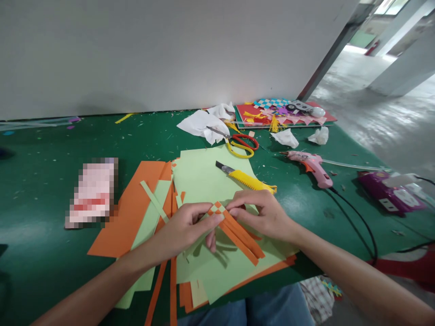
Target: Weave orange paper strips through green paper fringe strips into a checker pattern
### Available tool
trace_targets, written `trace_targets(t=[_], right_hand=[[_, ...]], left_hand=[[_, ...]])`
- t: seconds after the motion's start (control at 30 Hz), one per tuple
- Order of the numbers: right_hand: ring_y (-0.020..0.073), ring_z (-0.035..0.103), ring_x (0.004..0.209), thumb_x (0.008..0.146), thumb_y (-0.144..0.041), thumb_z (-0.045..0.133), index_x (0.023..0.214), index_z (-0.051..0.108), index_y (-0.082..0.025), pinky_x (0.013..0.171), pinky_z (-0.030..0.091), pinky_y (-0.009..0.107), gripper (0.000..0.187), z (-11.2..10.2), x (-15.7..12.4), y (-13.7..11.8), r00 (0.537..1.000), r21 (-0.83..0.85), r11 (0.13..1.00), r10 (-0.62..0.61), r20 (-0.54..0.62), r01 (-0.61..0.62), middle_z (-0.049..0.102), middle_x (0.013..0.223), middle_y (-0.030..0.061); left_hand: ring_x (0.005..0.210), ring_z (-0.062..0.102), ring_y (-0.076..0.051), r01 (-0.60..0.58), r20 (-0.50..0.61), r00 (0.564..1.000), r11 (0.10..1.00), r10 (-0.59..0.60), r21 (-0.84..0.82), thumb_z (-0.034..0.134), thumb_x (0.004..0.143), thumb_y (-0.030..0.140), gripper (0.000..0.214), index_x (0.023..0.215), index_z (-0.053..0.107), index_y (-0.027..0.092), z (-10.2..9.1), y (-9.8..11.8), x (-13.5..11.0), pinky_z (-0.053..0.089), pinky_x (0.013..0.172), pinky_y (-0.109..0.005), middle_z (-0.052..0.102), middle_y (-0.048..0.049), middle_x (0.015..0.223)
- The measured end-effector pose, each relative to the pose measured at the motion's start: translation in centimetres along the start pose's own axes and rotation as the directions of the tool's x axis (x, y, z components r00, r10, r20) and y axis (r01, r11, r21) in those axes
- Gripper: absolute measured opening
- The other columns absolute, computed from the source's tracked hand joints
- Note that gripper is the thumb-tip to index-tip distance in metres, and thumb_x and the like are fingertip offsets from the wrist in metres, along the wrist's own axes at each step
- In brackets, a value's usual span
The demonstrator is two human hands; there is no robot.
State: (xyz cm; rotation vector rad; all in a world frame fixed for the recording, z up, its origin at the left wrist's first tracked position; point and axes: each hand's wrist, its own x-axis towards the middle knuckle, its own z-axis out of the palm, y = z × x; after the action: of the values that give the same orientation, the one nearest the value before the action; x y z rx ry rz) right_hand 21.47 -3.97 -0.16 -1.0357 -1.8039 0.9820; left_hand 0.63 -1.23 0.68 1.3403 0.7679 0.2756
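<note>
Between my two hands is a small woven piece of paper strips (218,208), checkered orange and light green at its top, with long orange strips trailing down to the right. My left hand (199,224) pinches its left side between thumb and fingers. On the right edge, my right hand (260,213) has thumb and index finger closed at the weave. Beneath both hands lie light green sheets (200,176) with orange paper under them. A yellow utility knife (246,177) rests on the green sheet just beyond my right hand.
Orange sheets (118,222) and loose strips lie left, near a pixelated pink object (91,192). Scissors (243,142) and crumpled white tissue (204,124) are behind. A pink glue gun (311,165), its cord, and a purple box (389,192) stand right. A red board (244,113) holds paper crafts.
</note>
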Motion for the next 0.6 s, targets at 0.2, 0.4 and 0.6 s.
trace_targets(t=[0.2, 0.4, 0.6], right_hand=[[0.0115, 0.061, 0.066, 0.087, -0.019, 0.06, 0.087, 0.072, -0.015, 0.061, 0.047, 0.023, 0.013, 0.12, -0.1, 0.26, 1.0, 0.008, 1.0, -0.008, -0.006, 0.008, 0.071, 0.076, 0.004], [0.0113, 0.059, 0.069, 0.089, -0.021, 0.057, 0.087, 0.07, -0.016, 0.064, 0.045, 0.023, 0.014, -0.03, 0.02, 0.16, 0.998, 0.009, 0.999, 0.051, 0.027, -0.051, 0.069, 0.077, 0.0027], [0.0085, 0.042, 0.058, 0.09, -0.034, 0.055, 0.064, 0.055, -0.015, 0.053, 0.033, 0.021, 0.032, 0.18, 0.01, 0.1, 0.971, -0.028, 0.988, 0.156, 0.182, -0.154, 0.048, 0.062, -0.0026]], left_hand=[[0.055, 0.065, -0.012, 0.001, 0.007, 1.0, 1.0, -0.001, 0.016, 0.051, 0.093, 0.039, 0.028, 0.075, 0.054, 0.018, 0.04, 0.12, 0.01, 0.046, 0.055, -0.02, 0.057, 0.0055, 0.053], [0.054, 0.064, -0.012, -0.008, -0.011, 1.0, 0.999, 0.008, 0.039, 0.051, 0.093, 0.039, 0.027, 0.078, 0.056, 0.018, -0.03, 0.2, -0.1, 0.045, 0.054, -0.021, 0.056, 0.0058, 0.052], [0.056, 0.06, -0.012, -0.003, -0.124, 0.992, 0.976, 0.031, 0.219, 0.047, 0.094, 0.042, 0.034, 0.072, 0.056, 0.017, 0.09, 0.32, -0.02, 0.041, 0.055, -0.023, 0.065, 0.0013, 0.057]])
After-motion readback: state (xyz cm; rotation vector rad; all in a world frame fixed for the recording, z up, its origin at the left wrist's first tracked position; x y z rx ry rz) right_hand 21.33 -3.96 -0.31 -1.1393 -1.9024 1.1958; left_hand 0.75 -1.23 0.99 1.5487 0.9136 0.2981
